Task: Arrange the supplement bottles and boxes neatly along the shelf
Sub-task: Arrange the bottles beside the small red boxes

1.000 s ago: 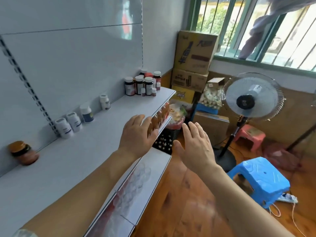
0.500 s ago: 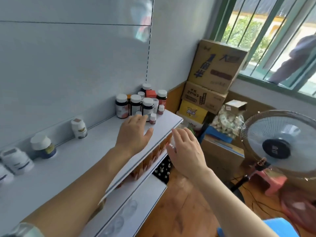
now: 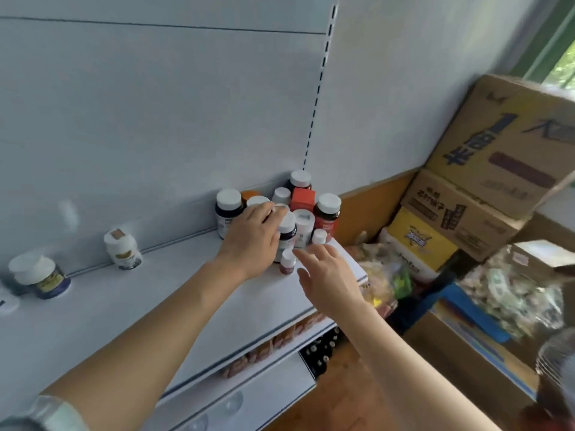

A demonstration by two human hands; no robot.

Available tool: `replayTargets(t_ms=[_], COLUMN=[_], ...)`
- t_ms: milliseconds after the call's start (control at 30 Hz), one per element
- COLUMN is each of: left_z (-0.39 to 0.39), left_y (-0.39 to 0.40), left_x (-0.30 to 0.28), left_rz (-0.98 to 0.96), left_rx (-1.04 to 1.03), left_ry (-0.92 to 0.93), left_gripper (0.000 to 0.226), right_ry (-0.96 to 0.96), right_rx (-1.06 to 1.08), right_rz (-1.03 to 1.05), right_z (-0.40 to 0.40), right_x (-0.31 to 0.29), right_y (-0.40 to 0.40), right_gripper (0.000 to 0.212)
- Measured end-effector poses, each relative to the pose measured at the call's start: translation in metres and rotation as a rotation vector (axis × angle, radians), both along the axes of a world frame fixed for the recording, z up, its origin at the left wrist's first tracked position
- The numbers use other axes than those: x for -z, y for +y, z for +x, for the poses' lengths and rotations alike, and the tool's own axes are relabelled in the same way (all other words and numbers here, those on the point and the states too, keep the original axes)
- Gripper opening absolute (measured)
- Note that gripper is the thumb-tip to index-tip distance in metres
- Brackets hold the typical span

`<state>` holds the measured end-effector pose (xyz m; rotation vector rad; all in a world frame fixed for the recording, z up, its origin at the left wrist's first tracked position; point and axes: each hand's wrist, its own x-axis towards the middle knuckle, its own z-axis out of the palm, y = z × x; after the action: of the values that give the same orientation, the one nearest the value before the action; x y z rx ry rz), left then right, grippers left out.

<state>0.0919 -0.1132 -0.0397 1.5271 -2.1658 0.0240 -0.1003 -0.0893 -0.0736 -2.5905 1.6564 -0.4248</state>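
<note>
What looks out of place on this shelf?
The bottles and a red box crowd together at the shelf's right end, while a few bottles stand scattered apart along the back. No neat row.

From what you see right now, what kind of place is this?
Probably a small shop's stockroom. A white retail-style shelf with slotted uprights holds a cluster of supplement bottles, and printed cardboard cartons are stacked in the corner beside it.

The left hand (image 3: pixel 253 236) covers the lower part of the dark bottle (image 3: pixel 286 234) and most of the cluster behind it. Bottle labels are blurred and unreadable. The fan (image 3: pixel 557 365) and a white jar (image 3: pixel 7 301) are cut off at the frame edges.
</note>
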Motion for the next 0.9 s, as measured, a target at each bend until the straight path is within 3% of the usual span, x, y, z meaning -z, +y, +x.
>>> replayTargets(t_ms=[200,433,567,767,900], left_z=[-0.018,-0.029,-0.029,-0.018,-0.003], left_y=[-0.013,-0.02,-0.016,0.011,0.032], left_x=[0.007,0.007,0.006,-0.026,-0.045], left_rz=[0.001,-0.015,0.013,0.174,0.261], left_rx=[-0.086,-0.127,-0.084,-0.097,-0.074], left_ry=[-0.126,-0.136,-0.1,0.305,0.491], left_gripper=[0.042,0.02,0.028,0.032,0.031], right_ry=[-0.069,-0.262,-0.36,-0.436,-0.597], right_rx=[-0.23,-0.278,-0.319,-0.326,-0.297], right_rz=[-0.029,-0.076,-0.075,-0.06,0.156], right_z=[-0.009,-0.002,-0.022,-0.042,-0.031], right_x=[0.02,0.031,0.023,-0.008,-0.039], right_y=[-0.045,-0.053,-0.054,-0.055,-0.042], right_gripper=[0.02,0.02,0.016,0.017,0.016])
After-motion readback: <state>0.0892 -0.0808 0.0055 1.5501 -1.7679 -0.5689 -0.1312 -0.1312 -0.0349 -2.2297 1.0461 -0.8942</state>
